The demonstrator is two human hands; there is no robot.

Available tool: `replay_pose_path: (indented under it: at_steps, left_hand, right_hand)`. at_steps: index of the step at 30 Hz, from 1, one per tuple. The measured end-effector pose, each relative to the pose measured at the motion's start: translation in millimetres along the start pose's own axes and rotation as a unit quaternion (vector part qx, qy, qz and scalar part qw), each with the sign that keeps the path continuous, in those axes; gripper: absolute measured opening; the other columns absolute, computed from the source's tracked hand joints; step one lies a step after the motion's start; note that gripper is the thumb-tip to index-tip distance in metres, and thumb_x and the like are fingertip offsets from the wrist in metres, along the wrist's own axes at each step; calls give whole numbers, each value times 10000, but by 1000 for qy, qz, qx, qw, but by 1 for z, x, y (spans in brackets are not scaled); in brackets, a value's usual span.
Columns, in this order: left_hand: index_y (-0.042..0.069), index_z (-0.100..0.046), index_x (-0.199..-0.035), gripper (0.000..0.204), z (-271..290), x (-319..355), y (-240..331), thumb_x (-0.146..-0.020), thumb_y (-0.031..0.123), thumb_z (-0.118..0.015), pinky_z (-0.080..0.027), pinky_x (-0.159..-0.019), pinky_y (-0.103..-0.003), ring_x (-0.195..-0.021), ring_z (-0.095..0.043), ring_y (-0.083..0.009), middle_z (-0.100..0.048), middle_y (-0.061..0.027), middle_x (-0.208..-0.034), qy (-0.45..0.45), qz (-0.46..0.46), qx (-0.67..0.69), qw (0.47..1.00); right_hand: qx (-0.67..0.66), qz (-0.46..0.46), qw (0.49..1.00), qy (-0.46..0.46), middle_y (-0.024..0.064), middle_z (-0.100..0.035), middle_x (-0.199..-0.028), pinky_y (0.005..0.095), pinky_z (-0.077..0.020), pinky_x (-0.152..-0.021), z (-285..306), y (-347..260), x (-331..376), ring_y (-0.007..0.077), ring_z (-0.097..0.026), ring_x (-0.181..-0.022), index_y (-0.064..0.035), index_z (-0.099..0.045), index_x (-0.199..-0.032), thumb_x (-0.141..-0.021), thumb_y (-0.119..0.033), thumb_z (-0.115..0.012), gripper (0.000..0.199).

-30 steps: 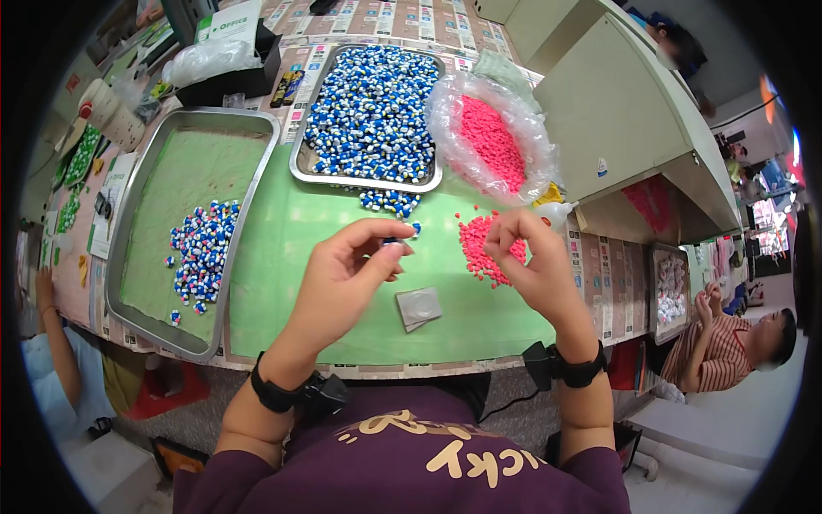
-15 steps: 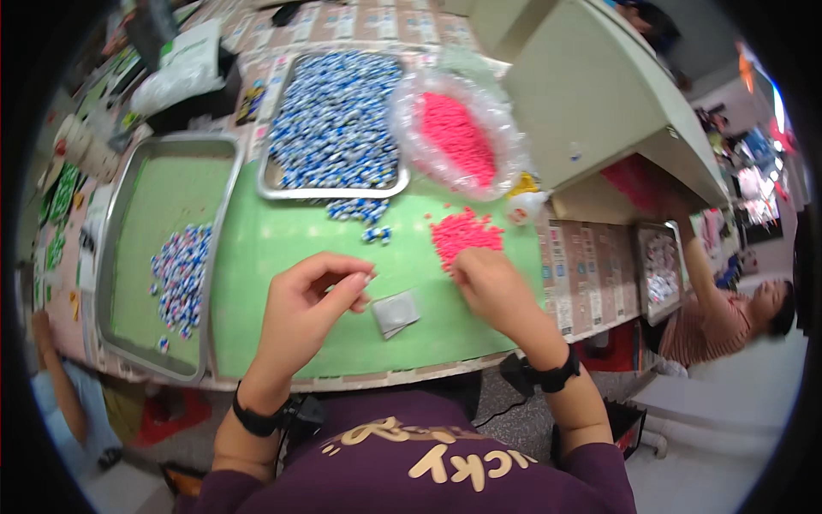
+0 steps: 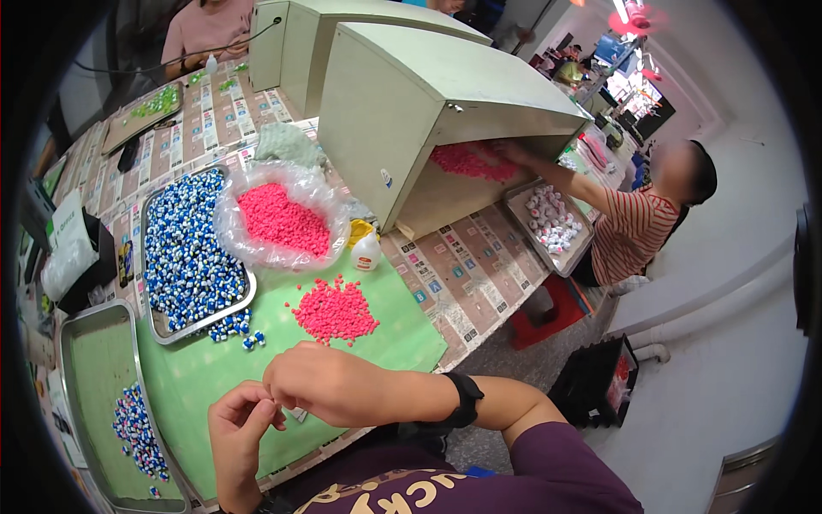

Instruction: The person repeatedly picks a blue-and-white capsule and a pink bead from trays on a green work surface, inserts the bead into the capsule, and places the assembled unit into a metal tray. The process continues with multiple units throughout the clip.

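The view has swung right since the earlier frames. The left hand (image 3: pixel 244 428) has dropped toward the worktop (image 3: pixel 257 360) edge, fingers curled; its contents cannot be told. The right hand (image 3: pixel 330 385) has left the loose pink pieces (image 3: pixel 334 310) and now meets it, fingers pinched together. Assembly continues at the near edge.
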State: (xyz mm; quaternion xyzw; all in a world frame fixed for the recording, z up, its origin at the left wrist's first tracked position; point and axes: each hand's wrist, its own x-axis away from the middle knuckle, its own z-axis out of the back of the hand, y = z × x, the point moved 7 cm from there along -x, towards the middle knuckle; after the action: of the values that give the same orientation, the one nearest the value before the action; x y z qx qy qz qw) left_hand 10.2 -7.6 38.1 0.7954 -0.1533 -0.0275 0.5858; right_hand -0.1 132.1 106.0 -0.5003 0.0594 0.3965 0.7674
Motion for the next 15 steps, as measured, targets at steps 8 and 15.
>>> replay_pose_path:
  at_steps: [8, 15]
  left_hand:
    - [-12, -634, -878, 27, -9, 13, 26, -858, -27, -642, -473, -633, -274, -741, -577, -168, -618, -101, -854, 125, -226, -223, 940]
    - [-16, -638, -851, 94, -23, 7, 39, -790, -54, -699, -470, -613, -317, -705, -596, -238, -612, -107, -807, 90, -248, -320, 910]
  right_hand:
    - [-258, -280, 925, 10, 36, -550, -874, 272, -457, -768, -10, 28, 3, 121, -541, -827, -46, -449, -850, -867, 39, -615, 187]
    - [-272, -285, 919, 13, 35, -551, -909, 257, -451, -799, -5, 33, 11, 96, -507, -884, -74, -379, -832, -887, 37, -617, 268]
